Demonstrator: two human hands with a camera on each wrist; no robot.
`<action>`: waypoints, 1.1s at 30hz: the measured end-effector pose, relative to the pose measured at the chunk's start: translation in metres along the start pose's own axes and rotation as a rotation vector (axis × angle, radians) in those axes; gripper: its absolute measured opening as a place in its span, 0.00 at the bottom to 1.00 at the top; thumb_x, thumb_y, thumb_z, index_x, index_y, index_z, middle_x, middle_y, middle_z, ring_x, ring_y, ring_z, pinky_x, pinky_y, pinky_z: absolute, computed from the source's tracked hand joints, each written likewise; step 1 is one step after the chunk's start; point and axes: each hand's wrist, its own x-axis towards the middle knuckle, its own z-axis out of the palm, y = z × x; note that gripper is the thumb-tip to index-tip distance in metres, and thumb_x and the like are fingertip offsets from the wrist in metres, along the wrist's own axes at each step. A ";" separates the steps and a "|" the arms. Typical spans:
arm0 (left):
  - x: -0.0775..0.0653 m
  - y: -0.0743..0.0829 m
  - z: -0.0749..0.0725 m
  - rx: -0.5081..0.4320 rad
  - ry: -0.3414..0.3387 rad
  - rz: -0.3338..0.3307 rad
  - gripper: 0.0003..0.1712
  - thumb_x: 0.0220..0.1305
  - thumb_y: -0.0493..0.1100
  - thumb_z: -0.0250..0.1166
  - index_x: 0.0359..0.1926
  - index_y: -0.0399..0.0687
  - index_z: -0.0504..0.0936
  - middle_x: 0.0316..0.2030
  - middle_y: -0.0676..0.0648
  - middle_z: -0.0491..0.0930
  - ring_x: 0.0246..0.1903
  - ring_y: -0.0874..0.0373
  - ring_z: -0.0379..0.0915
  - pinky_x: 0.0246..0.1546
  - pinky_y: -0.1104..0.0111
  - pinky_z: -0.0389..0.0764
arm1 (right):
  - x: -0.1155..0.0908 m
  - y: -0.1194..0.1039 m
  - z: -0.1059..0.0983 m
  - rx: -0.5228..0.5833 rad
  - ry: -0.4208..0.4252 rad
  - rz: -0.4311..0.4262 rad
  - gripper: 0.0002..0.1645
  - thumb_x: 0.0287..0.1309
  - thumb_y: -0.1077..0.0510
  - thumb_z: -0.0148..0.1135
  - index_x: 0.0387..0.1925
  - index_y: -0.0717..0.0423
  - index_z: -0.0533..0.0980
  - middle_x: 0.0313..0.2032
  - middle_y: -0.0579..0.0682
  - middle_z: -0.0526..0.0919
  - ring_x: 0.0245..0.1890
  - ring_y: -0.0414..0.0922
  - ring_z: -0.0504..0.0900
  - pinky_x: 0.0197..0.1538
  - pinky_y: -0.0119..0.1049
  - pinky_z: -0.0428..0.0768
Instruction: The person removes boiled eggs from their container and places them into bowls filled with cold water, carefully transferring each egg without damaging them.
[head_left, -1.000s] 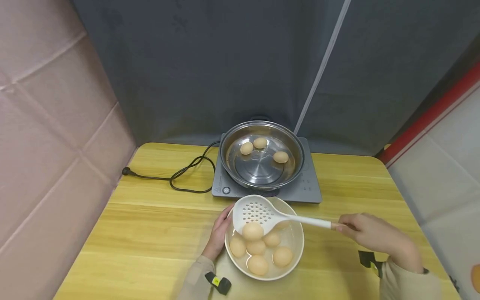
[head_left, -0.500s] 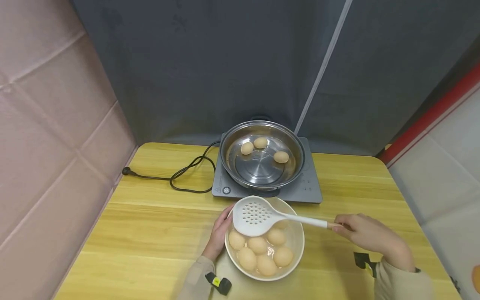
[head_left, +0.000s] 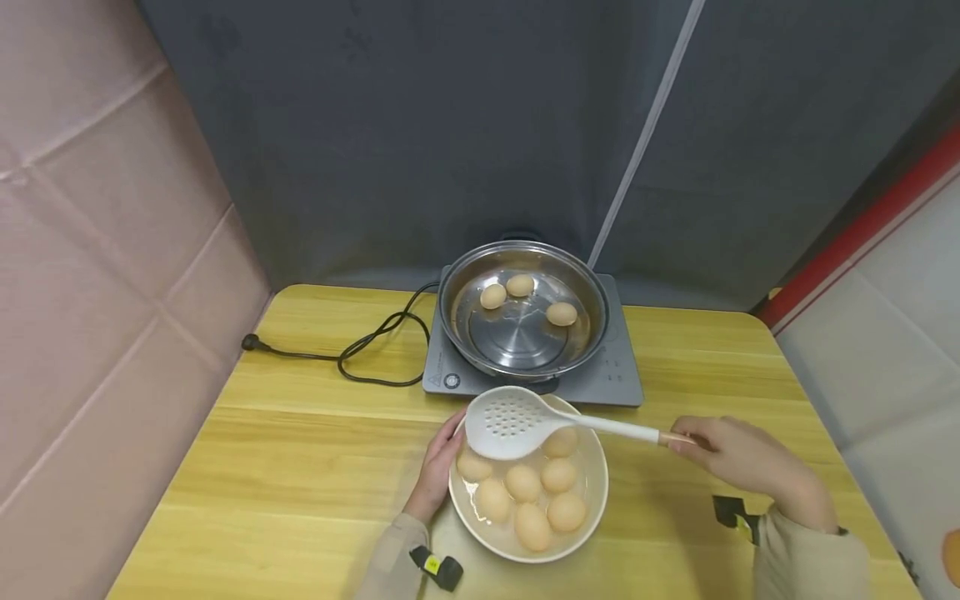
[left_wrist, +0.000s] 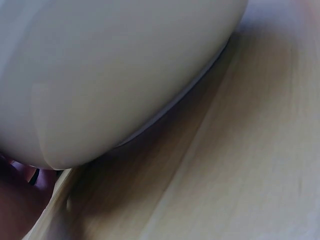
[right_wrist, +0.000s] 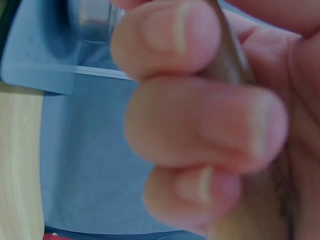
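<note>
My right hand grips the wooden end of a white slotted spoon, its fingers curled round the handle in the right wrist view. The perforated head carries no egg and hangs over the far left part of a cream bowl. Several brown eggs lie in water inside it; the spoon partly covers some. My left hand holds the bowl's left side, fingers along the outer wall near the rim. The left wrist view is mostly filled by the bowl's outside, with part of the hand at lower left.
Behind the bowl, a steel pan with three eggs in water stands on a grey induction cooktop. Its black cord loops left across the wooden table. A dark curtain hangs behind the table.
An egg at the spoon's front edge a second ago has dropped into the bowl, and the eggs there have shifted. The spoon head has tilted slightly. My left hand stays on the bowl.
</note>
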 end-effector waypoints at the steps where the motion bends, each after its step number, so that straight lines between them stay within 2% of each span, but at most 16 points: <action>1: 0.000 0.000 0.000 0.002 0.001 0.001 0.26 0.70 0.41 0.40 0.65 0.33 0.57 0.65 0.36 0.56 0.65 0.51 0.52 0.62 0.78 0.57 | 0.001 0.001 -0.003 0.008 0.004 -0.012 0.08 0.63 0.50 0.51 0.28 0.44 0.71 0.15 0.34 0.59 0.13 0.30 0.55 0.16 0.24 0.58; 7: 0.000 0.000 -0.002 -0.008 -0.018 0.005 0.26 0.70 0.41 0.40 0.65 0.32 0.56 0.65 0.37 0.56 0.65 0.45 0.51 0.66 0.67 0.55 | 0.013 0.010 -0.031 0.099 0.023 -0.048 0.08 0.64 0.55 0.49 0.30 0.49 0.72 0.15 0.37 0.59 0.13 0.30 0.55 0.14 0.25 0.59; 10: 0.000 -0.001 -0.003 -0.020 -0.030 0.018 0.26 0.70 0.40 0.39 0.65 0.31 0.55 0.65 0.36 0.56 0.65 0.44 0.50 0.66 0.68 0.55 | 0.026 0.016 -0.044 0.102 0.065 -0.052 0.07 0.64 0.56 0.49 0.33 0.52 0.73 0.15 0.39 0.62 0.13 0.32 0.57 0.14 0.27 0.60; 13: 0.000 -0.001 -0.003 -0.022 -0.026 0.024 0.26 0.70 0.40 0.39 0.65 0.30 0.55 0.65 0.36 0.56 0.65 0.44 0.50 0.64 0.74 0.56 | 0.041 0.022 -0.054 0.055 0.119 -0.025 0.09 0.65 0.54 0.48 0.33 0.53 0.72 0.15 0.42 0.63 0.13 0.33 0.58 0.14 0.28 0.60; 17: 0.001 -0.001 -0.002 -0.024 -0.029 0.022 0.26 0.70 0.40 0.39 0.64 0.30 0.55 0.65 0.36 0.56 0.65 0.44 0.50 0.62 0.78 0.57 | 0.058 0.028 -0.066 -0.078 0.171 0.052 0.16 0.65 0.48 0.46 0.37 0.55 0.74 0.17 0.45 0.65 0.15 0.37 0.60 0.17 0.30 0.59; 21: 0.001 -0.001 -0.001 -0.027 -0.032 0.016 0.26 0.70 0.40 0.39 0.65 0.30 0.55 0.65 0.36 0.56 0.65 0.44 0.49 0.62 0.78 0.57 | 0.072 0.032 -0.072 -0.191 0.182 0.138 0.25 0.64 0.41 0.43 0.44 0.57 0.74 0.25 0.50 0.75 0.21 0.43 0.69 0.20 0.35 0.66; 25: 0.000 -0.002 -0.002 -0.023 -0.031 0.014 0.26 0.70 0.40 0.39 0.65 0.30 0.55 0.65 0.36 0.56 0.65 0.44 0.49 0.62 0.78 0.57 | 0.081 0.037 -0.073 -0.279 0.183 0.204 0.30 0.64 0.37 0.38 0.45 0.57 0.72 0.34 0.56 0.80 0.27 0.48 0.76 0.21 0.43 0.72; 30: 0.000 -0.002 -0.003 -0.009 -0.034 0.012 0.26 0.70 0.41 0.40 0.65 0.31 0.55 0.66 0.37 0.56 0.65 0.45 0.50 0.63 0.76 0.56 | 0.087 0.045 -0.070 -0.311 0.216 0.257 0.30 0.65 0.37 0.35 0.44 0.57 0.70 0.31 0.56 0.79 0.29 0.54 0.78 0.19 0.50 0.71; 33: 0.000 -0.001 -0.003 -0.005 -0.038 0.016 0.27 0.70 0.41 0.40 0.65 0.31 0.55 0.66 0.37 0.56 0.65 0.45 0.49 0.64 0.74 0.55 | 0.089 0.049 -0.069 -0.302 0.243 0.269 0.29 0.65 0.37 0.35 0.42 0.57 0.70 0.28 0.55 0.78 0.28 0.55 0.77 0.19 0.50 0.70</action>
